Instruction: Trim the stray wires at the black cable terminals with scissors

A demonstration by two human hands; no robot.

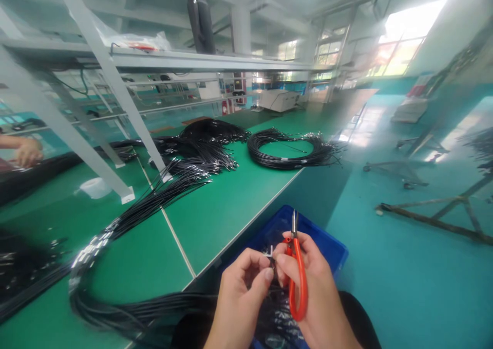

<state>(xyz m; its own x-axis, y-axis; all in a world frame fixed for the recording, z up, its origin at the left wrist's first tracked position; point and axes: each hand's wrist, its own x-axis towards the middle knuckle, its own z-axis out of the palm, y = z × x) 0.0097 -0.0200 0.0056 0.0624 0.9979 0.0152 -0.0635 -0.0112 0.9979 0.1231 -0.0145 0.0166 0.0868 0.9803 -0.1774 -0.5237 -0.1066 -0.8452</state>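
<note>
Low in the head view, my right hand [314, 282] holds red-handled pliers [301, 287], their metal jaws pointing up and away. Its thumb and forefinger also meet at a small part beside my left hand. My left hand [246, 282] pinches a small dark piece with a pale bit [269, 254] at its tip; the fingers hide most of it. Under both hands is a blue bin [335, 246] with dark cables and shiny ends in it. A thick bundle of black cables [154, 308] runs from the bench towards my lap.
The green bench [231, 205] bears a coiled cable ring [269, 159] and heaped black cables [211, 133]. White shelf posts [119, 97] rise at the left, near a white roll [95, 188]. Another person's hand [29, 152] is at the far left. A wheeled frame [431, 215] stands right.
</note>
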